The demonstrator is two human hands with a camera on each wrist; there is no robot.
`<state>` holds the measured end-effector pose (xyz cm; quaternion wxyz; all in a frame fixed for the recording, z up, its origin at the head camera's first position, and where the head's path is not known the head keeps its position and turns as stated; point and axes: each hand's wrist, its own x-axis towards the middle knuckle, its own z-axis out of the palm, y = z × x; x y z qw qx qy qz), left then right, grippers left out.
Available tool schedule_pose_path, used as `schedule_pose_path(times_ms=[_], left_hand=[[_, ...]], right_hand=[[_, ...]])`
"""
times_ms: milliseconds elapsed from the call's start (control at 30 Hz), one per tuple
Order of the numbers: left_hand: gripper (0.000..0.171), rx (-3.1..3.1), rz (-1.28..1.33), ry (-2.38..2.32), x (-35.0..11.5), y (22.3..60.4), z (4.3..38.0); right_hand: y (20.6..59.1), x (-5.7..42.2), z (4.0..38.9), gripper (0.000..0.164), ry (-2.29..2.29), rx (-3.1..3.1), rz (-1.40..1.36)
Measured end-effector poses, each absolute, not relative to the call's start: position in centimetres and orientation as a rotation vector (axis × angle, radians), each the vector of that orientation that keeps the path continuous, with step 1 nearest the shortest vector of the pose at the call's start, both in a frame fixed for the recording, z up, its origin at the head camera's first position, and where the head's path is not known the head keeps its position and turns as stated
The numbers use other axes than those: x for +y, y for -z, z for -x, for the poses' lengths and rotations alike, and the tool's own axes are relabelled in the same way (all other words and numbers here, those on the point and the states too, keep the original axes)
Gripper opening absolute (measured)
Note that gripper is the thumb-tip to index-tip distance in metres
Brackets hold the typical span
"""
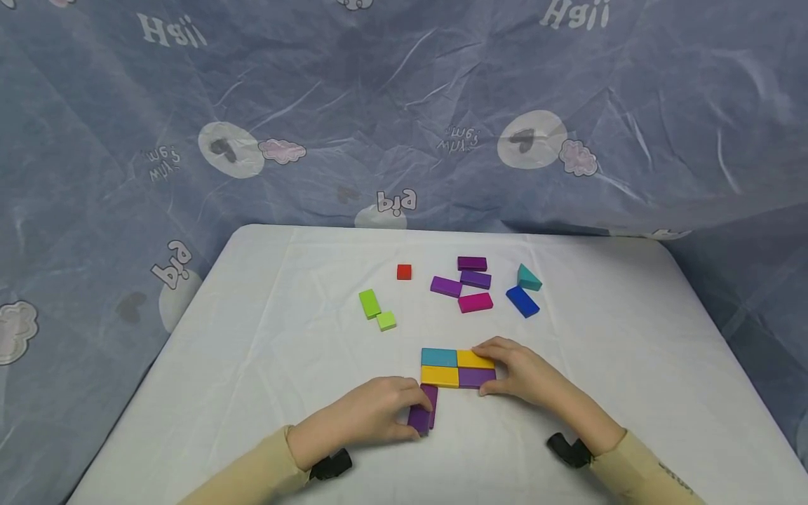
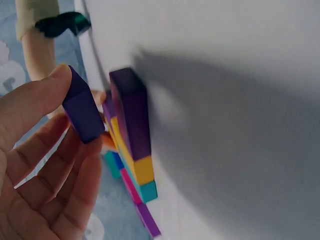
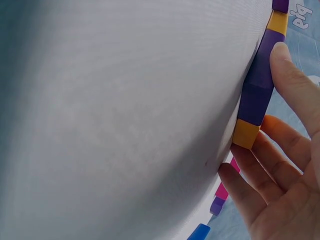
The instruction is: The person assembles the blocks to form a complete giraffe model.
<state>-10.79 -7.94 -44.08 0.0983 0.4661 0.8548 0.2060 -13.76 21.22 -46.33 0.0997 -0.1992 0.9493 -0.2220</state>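
Observation:
In the head view my left hand point(image 1: 384, 410) pinches a purple block point(image 1: 418, 419) between thumb and fingers. Right beside it, a second purple block point(image 1: 433, 407) extends toward me from the near left corner of a flat two-by-two group. That group has a teal block point(image 1: 439, 358) and a yellow block point(image 1: 475, 360) behind, with another yellow block point(image 1: 440, 376) and a purple block point(image 1: 475, 378) in front. My right hand point(image 1: 527, 372) grips the group's right end, thumb on the front purple block point(image 3: 261, 65) and fingers around the back yellow block point(image 3: 246, 133).
Beyond the group lie two green blocks point(image 1: 369, 304), a red block point(image 1: 404, 272), several purple blocks point(image 1: 472, 264), a magenta block point(image 1: 475, 302), a blue block point(image 1: 522, 301) and a teal triangular block point(image 1: 528, 278). A white cloth point(image 1: 252, 351) covers the table.

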Motion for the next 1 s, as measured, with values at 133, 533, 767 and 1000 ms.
schedule_pose_path(times_ms=[133,533,767,1000], left_hand=[[0.032,2.535,-1.424,-0.553,-7.8,44.6,10.2],[0.033,2.530,-1.609,-0.403,-7.4,46.1,9.0],[0.037,2.597,-1.527,-0.393,-7.3,46.5,9.1],[0.036,2.600,-1.444,-0.437,-7.3,46.6,9.3]], right_hand=[[46.4,21.3,13.8,0.064,0.664,2.806,0.598],[46.1,21.3,13.7,0.064,0.674,2.797,0.589],[46.1,21.1,13.7,0.063,0.667,2.802,0.581],[46.1,21.2,13.7,0.062,0.670,2.811,0.591]])
